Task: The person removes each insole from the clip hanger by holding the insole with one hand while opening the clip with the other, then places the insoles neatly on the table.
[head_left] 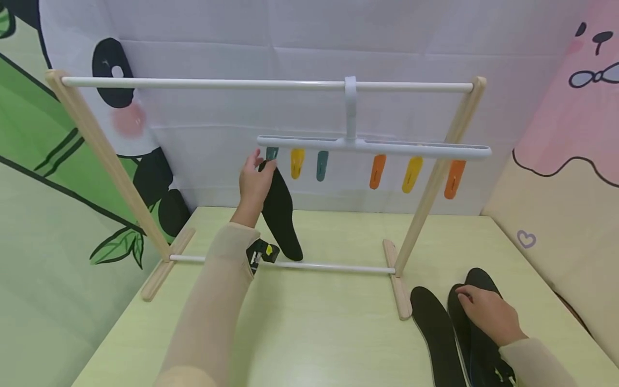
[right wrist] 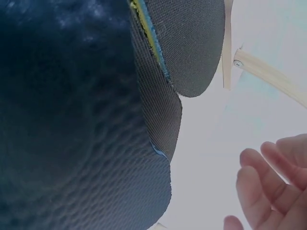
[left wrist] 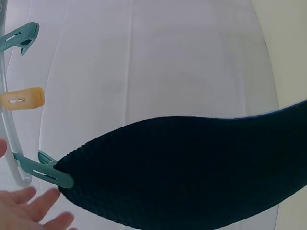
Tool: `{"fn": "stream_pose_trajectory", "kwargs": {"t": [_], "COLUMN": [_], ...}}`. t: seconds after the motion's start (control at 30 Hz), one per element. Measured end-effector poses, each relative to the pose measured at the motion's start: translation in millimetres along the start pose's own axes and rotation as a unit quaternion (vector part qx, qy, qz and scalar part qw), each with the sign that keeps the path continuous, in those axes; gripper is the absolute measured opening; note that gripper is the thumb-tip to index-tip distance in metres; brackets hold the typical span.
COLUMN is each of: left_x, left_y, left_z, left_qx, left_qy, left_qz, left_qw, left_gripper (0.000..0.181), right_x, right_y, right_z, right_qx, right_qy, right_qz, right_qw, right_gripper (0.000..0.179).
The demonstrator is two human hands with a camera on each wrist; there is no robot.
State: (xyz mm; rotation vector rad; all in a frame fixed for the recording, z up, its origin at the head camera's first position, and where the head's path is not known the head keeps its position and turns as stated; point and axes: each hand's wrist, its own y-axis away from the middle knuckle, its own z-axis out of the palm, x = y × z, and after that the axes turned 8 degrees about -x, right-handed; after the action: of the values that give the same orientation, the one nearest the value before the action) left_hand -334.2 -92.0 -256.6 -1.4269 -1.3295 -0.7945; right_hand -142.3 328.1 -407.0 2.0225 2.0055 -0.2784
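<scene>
A black insole hangs at an angle from the leftmost teal clip of a white clip hanger. The clip's jaws bite its narrow end in the left wrist view. Beside that end is my left hand, fingers spread loosely around the clip; whether a fingertip touches the insole's edge is hard to tell. At the lower right, my right hand is over several dark insoles on the table. Its fingers are loosely bent and hold nothing in the right wrist view, apart from the insoles.
The hanger hooks over the upper white rod of a wooden rack. More clips hang along it, including yellow and orange ones. A lower rod spans the rack's feet. Printed cloth walls surround the pale table.
</scene>
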Motion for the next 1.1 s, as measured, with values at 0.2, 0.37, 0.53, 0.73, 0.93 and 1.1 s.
{"fn": "stream_pose_trajectory", "kwargs": {"t": [0.2,0.37,0.53,0.73,0.93,1.1], "left_x": [3.0,9.6,15.4,20.6,27.6,31.5], "left_y": [3.3,9.5,11.5,12.1,13.9,12.8], "left_z": [11.0,30.9,48.1,57.0,65.9,72.4], "left_qx": [-0.07,-0.105,-0.133,-0.146,-0.167,-0.177], "left_qy": [-0.024,-0.016,-0.008,-0.011,-0.006,-0.015], "left_qz": [0.013,0.073,0.104,0.123,0.115,0.103], "left_qw": [0.9972,0.9916,0.9856,0.9815,0.9792,0.9787], "left_gripper": [0.042,0.037,0.037,0.036,0.038,0.045], "right_x": [-1.1,-0.3,-0.1,0.4,-0.9,-1.5], "right_y": [4.4,5.1,4.6,6.0,8.6,10.3], "right_z": [1.4,0.9,1.8,2.3,2.6,2.6], "right_qx": [-0.002,0.003,0.001,0.001,-0.008,-0.005], "right_qy": [-0.007,-0.004,-0.009,-0.009,-0.023,-0.023], "right_qz": [0.002,0.0,-0.004,-0.006,-0.001,0.001], "right_qw": [1.0,1.0,1.0,0.9999,0.9997,0.9997], "right_gripper": [0.025,0.024,0.023,0.023,0.024,0.024]}}
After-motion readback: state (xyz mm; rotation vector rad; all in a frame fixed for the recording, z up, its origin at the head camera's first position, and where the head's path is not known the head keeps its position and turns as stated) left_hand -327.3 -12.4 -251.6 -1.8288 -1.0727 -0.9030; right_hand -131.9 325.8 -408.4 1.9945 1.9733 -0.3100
